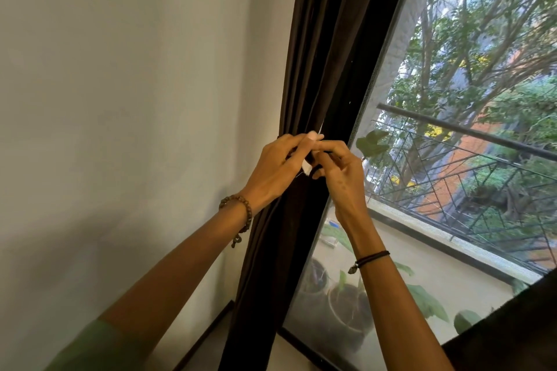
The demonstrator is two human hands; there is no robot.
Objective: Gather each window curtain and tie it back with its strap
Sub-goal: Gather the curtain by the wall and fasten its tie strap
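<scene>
A dark brown curtain (319, 48) hangs gathered into a narrow bundle between the wall and the window. Both hands meet at its waist. My left hand (275, 170) curls around the bundle from the left and pinches a dark strap with a white patch at its end (307, 168). My right hand (340, 173) comes from the right, its fingers curled and pinching the strap's other end against the left hand's fingertips. The strap itself is mostly hidden behind my fingers.
A pale wall (126, 99) fills the left. To the right is a window with a mesh screen (422, 159), a balcony railing and trees outside, and potted plants (349, 307) below. Another dark curtain edge (518, 328) shows at the lower right.
</scene>
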